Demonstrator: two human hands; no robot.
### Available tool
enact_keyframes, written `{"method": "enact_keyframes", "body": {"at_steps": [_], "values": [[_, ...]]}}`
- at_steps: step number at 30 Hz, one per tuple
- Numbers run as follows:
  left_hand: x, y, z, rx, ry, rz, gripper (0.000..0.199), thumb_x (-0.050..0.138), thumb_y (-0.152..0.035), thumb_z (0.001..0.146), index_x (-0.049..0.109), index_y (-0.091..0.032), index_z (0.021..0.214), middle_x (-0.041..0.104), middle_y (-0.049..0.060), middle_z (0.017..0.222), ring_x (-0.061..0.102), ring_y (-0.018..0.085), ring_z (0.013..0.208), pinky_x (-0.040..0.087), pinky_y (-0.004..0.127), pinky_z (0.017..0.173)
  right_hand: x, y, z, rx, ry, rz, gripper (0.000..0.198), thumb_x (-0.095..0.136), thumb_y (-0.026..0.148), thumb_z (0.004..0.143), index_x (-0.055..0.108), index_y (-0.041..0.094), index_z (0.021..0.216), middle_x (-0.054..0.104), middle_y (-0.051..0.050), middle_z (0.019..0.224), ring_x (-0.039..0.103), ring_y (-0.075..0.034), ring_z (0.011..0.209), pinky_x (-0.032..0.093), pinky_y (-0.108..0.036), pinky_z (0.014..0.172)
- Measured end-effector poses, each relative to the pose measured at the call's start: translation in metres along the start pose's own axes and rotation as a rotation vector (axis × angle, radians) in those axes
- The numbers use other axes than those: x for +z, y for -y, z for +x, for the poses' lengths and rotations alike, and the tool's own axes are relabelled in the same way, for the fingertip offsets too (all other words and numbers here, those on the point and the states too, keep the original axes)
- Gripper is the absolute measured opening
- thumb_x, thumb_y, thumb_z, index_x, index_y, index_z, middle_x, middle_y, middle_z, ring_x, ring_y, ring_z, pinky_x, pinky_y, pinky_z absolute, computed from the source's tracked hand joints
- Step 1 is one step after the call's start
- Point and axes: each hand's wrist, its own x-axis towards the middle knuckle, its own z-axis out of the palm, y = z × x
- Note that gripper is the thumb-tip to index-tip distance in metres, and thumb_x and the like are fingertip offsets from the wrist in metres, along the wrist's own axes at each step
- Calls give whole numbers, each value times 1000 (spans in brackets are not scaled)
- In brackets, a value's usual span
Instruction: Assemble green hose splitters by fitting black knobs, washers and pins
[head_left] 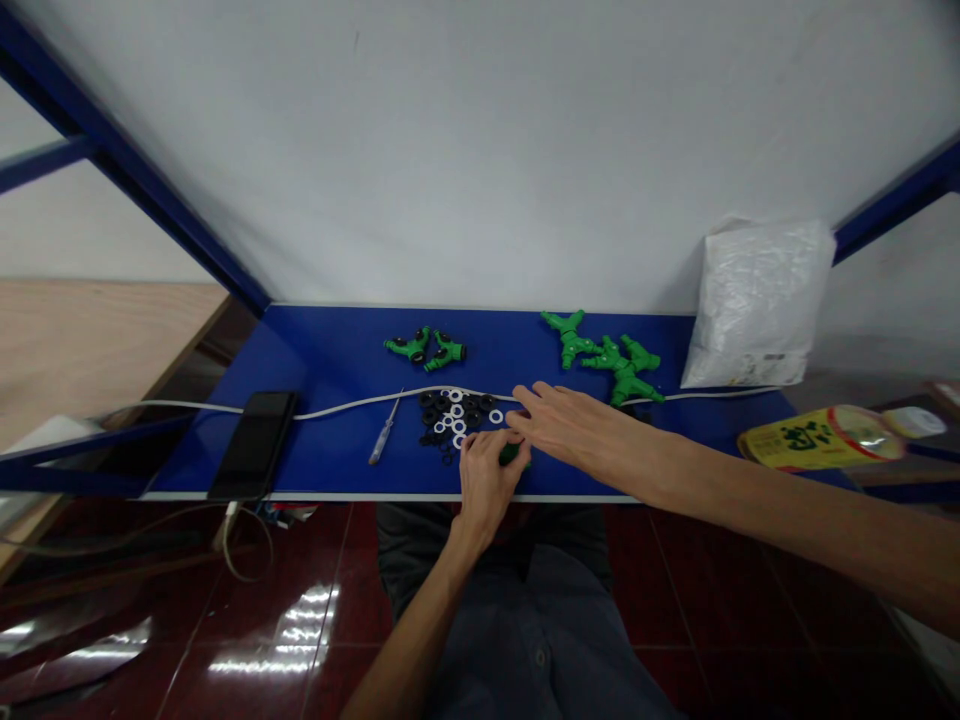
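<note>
- Left hand (484, 480) curls round the green part (514, 456), lower centre of the frame; best held steady
- Right hand (555, 420) bends close by; whether it pinches anything, I cannot tell
- Avoid brushing the white rings (457, 403), mid-frame

On tbl (330, 345): phone (255, 445) L, screwdrvr (383, 438) mid, washers (458, 411) R.

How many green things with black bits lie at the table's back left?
2: the left green thing and the right green thing, side by side on the table. The left hand partly hides another green thing, nearer the front.
</note>
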Motion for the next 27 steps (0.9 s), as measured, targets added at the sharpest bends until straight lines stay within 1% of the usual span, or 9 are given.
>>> {"method": "enact_keyframes", "body": {"at_steps": [4, 7, 9, 12, 14, 18, 20, 22, 27], "values": [[0, 0, 0, 7, 2, -13, 4, 72, -20, 89, 71, -24, 89, 79, 1, 93, 72, 20, 91, 45, 39, 96, -7, 0, 4, 9, 68, -8, 16, 57, 5, 87, 65, 16, 95, 63, -11, 101, 58, -27, 91, 43, -36, 72], [0, -1, -1, 5, -7, -25, 4, 72, -20, 89, 71, -24, 88, 79, 1, 94, 72, 20, 91, 44, 39, 97, -9, -1, 6, 51, 118, -16, 16, 54, 3, 88, 64, 15, 90, 62, -11, 91, 59, -27, 88, 42, -36, 70], [0, -1, -1, -2, -6, -24, 4, 72, -20, 89, 71, -24, 88, 79, 1, 95, 72, 20, 92, 44, 39, 98, -6, -1, 3, 44, 81, -7, 19, 56, 4, 87, 63, 15, 101, 64, -12, 101, 59, -27, 93, 43, -36, 73], [0, -1, -1, -11, -1, -12, 5, 73, -20, 88, 71, -24, 88, 79, 1, 93, 72, 21, 91, 45, 39, 96, 0, -1, -6, -10, -10, 23, 35, 60, 6, 86, 58, 17, 119, 61, -13, 122, 57, -28, 105, 43, -36, 80], [0, 0, 0, -10, -10, -8, 5, 74, -20, 87, 71, -24, 88, 79, 1, 92, 72, 21, 90, 45, 40, 96, 0, -2, -8, -43, -32, 31, 36, 59, 7, 88, 57, 17, 122, 59, -15, 127, 56, -28, 109, 43, -37, 83], [2, 0, -1, 2, -26, -8, 5, 73, -20, 88, 71, -25, 87, 79, 1, 92, 72, 21, 90, 45, 40, 97, -8, -3, 0, -9, 58, 5, 17, 57, 6, 88, 64, 16, 99, 64, -12, 102, 58, -27, 94, 41, -37, 75], [2, 0, -1, 4, -33, -4, 5, 72, -20, 88, 71, -25, 87, 80, 1, 92, 72, 21, 90, 45, 40, 97, -12, -3, 4, 20, 103, -17, 14, 56, 5, 88, 64, 17, 88, 63, -11, 91, 57, -27, 89, 40, -37, 72], [2, 0, -1, 5, -38, -1, 5, 71, -20, 88, 71, -25, 89, 80, 1, 93, 72, 21, 90, 45, 40, 97, -13, -2, 4, 29, 103, -28, 16, 56, 5, 88, 64, 16, 95, 64, -12, 97, 58, -27, 93, 41, -37, 75], [3, 2, -1, 6, -29, 9, 8, 75, -18, 85, 71, -24, 90, 79, 2, 94, 72, 22, 92, 46, 40, 96, -3, -1, -11, -44, -9, 81, 45, 61, 6, 85, 53, 18, 128, 60, -14, 127, 55, -30, 115, 44, -39, 88]]}}
